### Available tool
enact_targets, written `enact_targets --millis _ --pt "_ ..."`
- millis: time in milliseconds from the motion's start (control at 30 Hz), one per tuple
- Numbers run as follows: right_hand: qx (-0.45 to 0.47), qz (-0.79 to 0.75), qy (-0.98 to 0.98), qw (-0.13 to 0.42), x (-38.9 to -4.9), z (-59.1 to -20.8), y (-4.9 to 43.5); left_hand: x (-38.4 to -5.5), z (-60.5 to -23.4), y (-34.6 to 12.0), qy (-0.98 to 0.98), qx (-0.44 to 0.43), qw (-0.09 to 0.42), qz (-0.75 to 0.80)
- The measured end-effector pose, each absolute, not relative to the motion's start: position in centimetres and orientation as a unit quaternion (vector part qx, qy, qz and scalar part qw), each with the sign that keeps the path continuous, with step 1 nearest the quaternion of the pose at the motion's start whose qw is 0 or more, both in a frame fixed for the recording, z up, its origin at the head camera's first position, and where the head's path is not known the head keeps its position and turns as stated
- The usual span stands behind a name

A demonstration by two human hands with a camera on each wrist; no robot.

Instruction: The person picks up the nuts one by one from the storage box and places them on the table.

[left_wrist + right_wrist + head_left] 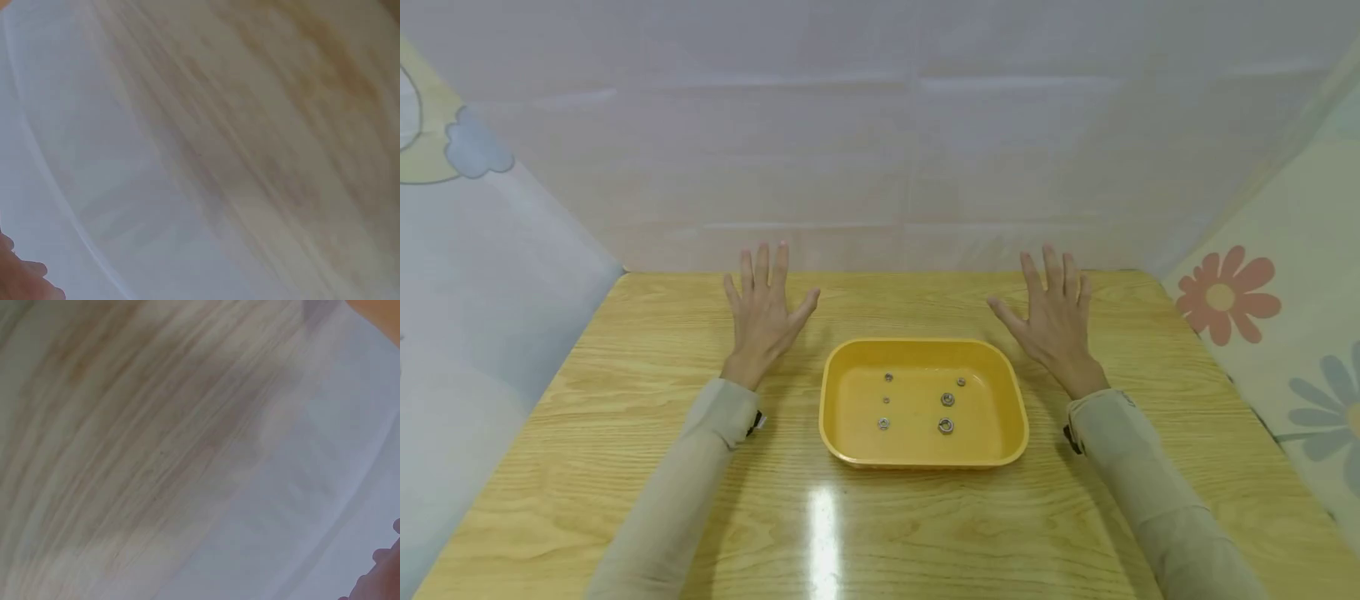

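Observation:
My left hand is held to the left of a yellow tray, fingers spread and straight, holding nothing. On the other side my right hand mirrors it, also spread and free of any object. Inside the tray lie several metal nuts of different sizes. The larger ones are a nut and another nut right of the middle. A tiny nut sits on the left side. Only parts of the fingers show in the left wrist view, and likewise fingers in the right wrist view.
The tray stands on a wood-grain table. A pale sheet rises behind the table's far edge. Side sheets carry printed flowers on the right and a blue cloud shape on the left.

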State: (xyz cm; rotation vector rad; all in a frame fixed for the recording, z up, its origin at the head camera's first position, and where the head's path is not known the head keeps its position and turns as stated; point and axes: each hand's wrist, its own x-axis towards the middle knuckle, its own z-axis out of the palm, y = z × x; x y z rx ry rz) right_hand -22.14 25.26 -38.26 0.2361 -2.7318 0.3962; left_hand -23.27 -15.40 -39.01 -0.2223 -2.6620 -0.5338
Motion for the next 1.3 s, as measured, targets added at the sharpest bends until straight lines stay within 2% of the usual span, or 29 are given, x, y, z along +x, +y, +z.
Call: enact_targets --millis 267,633,1000,1300 --pt "0.095 0.16 -0.968 0.168 -21.6 -38.3 25.0 -23.0 -39.2 -15.3 -0.954 -0.087 0.22 -0.182" --pt "0.11 0.171 -0.966 0.159 -20.2 -37.9 24.7 -22.2 -38.9 -15.0 -0.955 -0.105 0.202 -0.191" --pt "0.147 0.153 -0.963 0.168 -18.8 -37.6 23.9 -21.3 -38.6 -14.2 -0.95 -0.136 0.203 -0.194" --pt "0.177 0.143 -0.962 0.151 -17.7 -37.6 23.3 -20.9 -38.8 -13.8 -0.943 -0.17 0.207 -0.197"
